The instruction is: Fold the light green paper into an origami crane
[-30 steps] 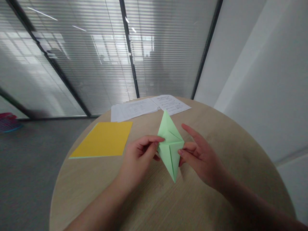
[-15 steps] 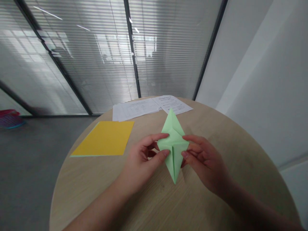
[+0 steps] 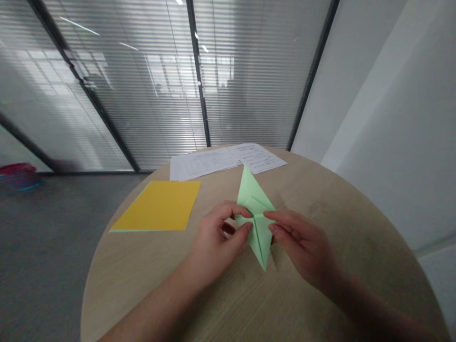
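Observation:
A light green folded paper (image 3: 253,204), a long diamond shape with creases, is held just above the round wooden table (image 3: 320,199), one tip pointing away and one towards me. My left hand (image 3: 217,237) pinches its left corner between thumb and forefinger. On the other side, my right hand (image 3: 302,244) pinches the right corner, fingers closed on the paper. Both hands meet near the middle crease.
A yellow sheet (image 3: 160,211) lies flat on the table's left part. Two white printed sheets (image 3: 221,160) rest at the far edge. Beyond stand glass walls with blinds and a grey floor; a white wall rises on the right.
My right hand's fingers, spread a second ago, have closed onto the paper's right corner. Both hands have drawn together at the middle fold, and the paper has tilted slightly.

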The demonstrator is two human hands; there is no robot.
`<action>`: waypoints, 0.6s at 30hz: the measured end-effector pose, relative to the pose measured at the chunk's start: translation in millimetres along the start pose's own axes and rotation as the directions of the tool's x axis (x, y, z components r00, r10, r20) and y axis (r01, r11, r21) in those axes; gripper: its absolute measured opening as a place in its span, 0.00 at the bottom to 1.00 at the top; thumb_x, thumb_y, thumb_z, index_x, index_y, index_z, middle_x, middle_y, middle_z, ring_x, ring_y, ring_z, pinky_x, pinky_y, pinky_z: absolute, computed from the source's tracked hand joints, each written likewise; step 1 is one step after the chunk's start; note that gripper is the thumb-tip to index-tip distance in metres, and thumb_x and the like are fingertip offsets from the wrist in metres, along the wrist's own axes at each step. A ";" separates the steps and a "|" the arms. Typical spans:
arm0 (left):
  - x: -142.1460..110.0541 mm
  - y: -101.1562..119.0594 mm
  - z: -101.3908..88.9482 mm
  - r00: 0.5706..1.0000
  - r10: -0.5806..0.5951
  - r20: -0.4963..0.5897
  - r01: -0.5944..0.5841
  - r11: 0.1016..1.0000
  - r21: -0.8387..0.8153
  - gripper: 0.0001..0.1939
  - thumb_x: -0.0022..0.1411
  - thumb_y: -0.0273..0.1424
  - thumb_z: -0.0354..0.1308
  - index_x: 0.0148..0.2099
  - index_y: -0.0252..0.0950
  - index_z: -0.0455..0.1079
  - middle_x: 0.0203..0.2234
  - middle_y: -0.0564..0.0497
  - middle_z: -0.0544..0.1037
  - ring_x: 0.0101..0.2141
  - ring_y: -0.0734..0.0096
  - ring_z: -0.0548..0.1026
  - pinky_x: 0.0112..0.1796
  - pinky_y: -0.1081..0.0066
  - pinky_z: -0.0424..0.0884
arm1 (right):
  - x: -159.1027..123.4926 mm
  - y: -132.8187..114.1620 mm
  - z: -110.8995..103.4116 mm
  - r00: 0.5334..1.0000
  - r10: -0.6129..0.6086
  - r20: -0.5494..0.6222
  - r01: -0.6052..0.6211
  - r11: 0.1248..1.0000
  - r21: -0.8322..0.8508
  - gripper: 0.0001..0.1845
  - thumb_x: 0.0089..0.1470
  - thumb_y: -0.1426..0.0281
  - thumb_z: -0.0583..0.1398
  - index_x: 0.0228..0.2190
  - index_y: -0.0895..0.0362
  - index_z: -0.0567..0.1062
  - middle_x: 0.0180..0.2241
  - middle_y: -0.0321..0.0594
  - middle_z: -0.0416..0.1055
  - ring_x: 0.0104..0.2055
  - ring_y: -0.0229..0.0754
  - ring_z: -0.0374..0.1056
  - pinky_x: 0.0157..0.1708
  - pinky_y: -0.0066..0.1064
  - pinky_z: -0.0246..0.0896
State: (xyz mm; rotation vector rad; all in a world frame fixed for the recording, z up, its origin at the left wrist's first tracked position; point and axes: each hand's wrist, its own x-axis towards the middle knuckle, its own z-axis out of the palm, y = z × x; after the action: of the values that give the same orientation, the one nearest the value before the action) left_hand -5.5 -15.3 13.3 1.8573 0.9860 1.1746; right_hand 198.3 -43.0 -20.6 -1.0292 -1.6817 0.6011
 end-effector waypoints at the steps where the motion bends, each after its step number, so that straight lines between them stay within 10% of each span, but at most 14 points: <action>1: 0.1 0.0 0.1 1.000 -0.009 -0.002 0.009 1.000 0.005 0.04 0.62 0.30 0.60 0.40 0.37 0.74 0.36 0.49 0.77 0.35 0.70 0.75 0.30 0.75 0.71 | 1.1 -1.3 -0.5 0.999 -0.048 0.003 0.048 0.998 -0.040 0.13 0.65 0.68 0.58 0.47 0.47 0.80 0.42 0.40 0.79 0.39 0.40 0.76 0.40 0.32 0.74; 11: 3.8 -3.1 -1.2 0.995 -0.068 0.073 0.066 0.997 0.031 0.05 0.60 0.32 0.59 0.34 0.36 0.72 0.33 0.50 0.75 0.33 0.69 0.74 0.28 0.74 0.70 | 5.0 6.4 4.0 0.999 0.038 -0.011 -0.039 0.995 -0.089 0.13 0.64 0.66 0.59 0.45 0.52 0.81 0.43 0.44 0.79 0.43 0.44 0.76 0.45 0.36 0.73; 18: 3.4 -11.5 -3.1 0.982 -0.108 0.152 0.122 0.989 -0.083 0.18 0.56 0.25 0.55 0.49 0.37 0.76 0.43 0.46 0.78 0.40 0.64 0.75 0.36 0.69 0.73 | 7.8 16.3 11.1 0.956 0.292 0.037 -0.291 0.916 0.278 0.14 0.59 0.58 0.62 0.40 0.55 0.75 0.34 0.41 0.77 0.35 0.41 0.75 0.36 0.32 0.73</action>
State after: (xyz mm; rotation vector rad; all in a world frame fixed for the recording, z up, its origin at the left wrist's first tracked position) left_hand -9.9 -6.6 5.7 1.7621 0.9282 0.9835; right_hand 192.6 -27.0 -33.4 -1.0774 -1.3957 1.0017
